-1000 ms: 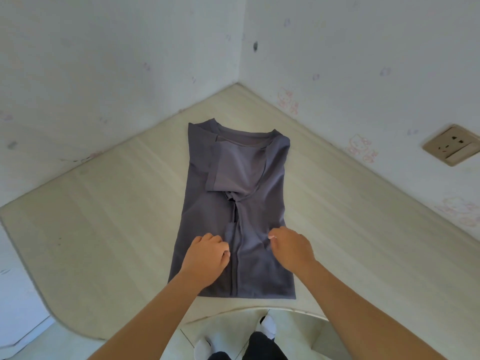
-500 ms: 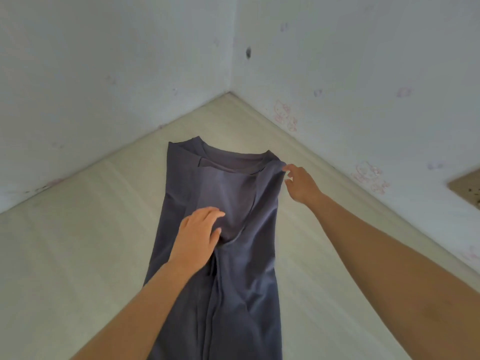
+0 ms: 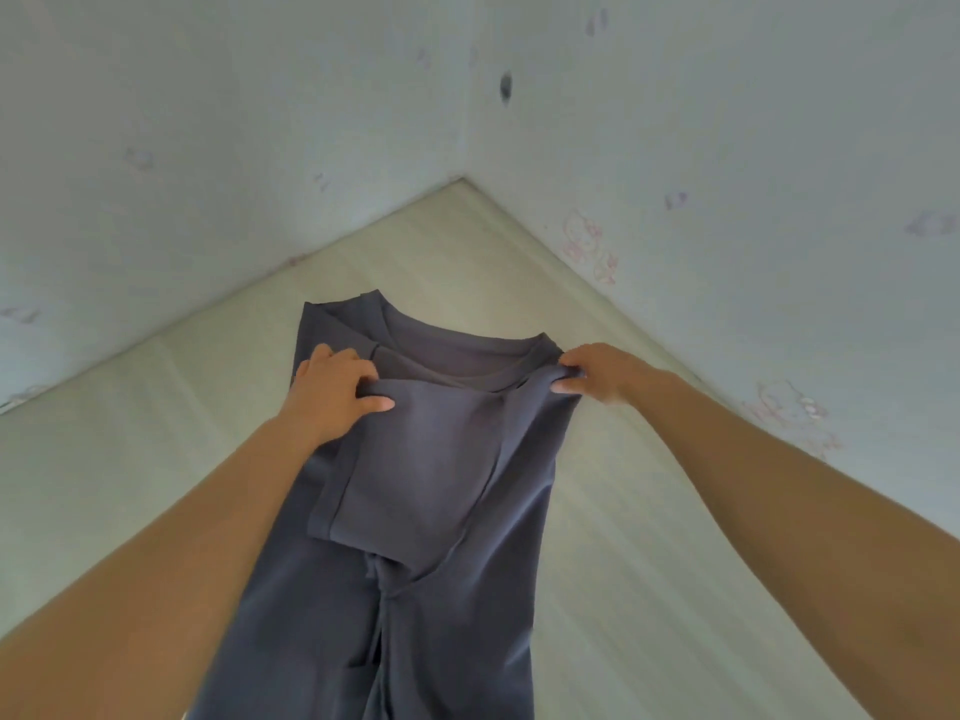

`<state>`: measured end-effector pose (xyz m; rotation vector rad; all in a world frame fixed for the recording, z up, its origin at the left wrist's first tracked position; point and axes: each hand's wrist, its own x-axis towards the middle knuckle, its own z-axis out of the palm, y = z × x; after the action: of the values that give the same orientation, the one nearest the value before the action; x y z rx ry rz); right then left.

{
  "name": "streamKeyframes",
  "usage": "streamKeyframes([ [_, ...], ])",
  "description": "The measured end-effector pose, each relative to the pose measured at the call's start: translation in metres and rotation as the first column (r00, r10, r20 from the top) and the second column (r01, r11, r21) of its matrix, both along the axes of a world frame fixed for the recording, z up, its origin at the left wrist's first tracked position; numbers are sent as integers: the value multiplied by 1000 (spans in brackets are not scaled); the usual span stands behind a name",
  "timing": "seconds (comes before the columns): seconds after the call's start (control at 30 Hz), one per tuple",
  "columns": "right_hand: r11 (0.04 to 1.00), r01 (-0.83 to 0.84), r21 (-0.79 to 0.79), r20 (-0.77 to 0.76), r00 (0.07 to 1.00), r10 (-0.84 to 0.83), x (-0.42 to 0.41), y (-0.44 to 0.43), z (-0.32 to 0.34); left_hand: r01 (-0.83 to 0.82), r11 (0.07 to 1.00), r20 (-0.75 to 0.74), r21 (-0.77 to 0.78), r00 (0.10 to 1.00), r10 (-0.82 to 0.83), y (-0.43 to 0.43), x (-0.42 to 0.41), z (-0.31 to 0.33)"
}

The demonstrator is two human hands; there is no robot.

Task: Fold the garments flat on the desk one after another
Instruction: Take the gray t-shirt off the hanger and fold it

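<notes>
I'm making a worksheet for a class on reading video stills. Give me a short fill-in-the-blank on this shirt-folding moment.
1. The left hand and the right hand each pinch the shirt near its ____ end.
2. The shirt's colour is dark ____.
3. The shirt lies on a light wooden desk pushed into a ____ of two walls.
4. A short ____ lies folded over the middle of the shirt.

Missing words: collar; grey; corner; sleeve
</notes>
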<state>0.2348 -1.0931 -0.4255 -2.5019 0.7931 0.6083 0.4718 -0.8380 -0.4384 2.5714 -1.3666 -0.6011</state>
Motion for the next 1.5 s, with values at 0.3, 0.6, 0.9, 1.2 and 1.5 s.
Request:
streamKeyframes([
  [0.3,891,173,-420,225,971,-83,20,-7,-4,-322,912,-37,-253,945,324,-2,9,-10],
  [0.6,973,-98,-208,416,891,179,-33,147,-44,433,901,264,39,865,-427,59,-49,-45],
  [0.9,933,-82,-351,166,975,148,-128,255,-57,447,890,237,88,859,-454,185,-28,-49],
  [1.2,941,-24,-337,172,981,87,-174,344,-30,666,742,229,81,712,-664,272,-44,-31],
  [1.5,943,-205,-263,92,967,236,-168,377,-28,717,693,139,70,681,-719,305,-65,-36],
])
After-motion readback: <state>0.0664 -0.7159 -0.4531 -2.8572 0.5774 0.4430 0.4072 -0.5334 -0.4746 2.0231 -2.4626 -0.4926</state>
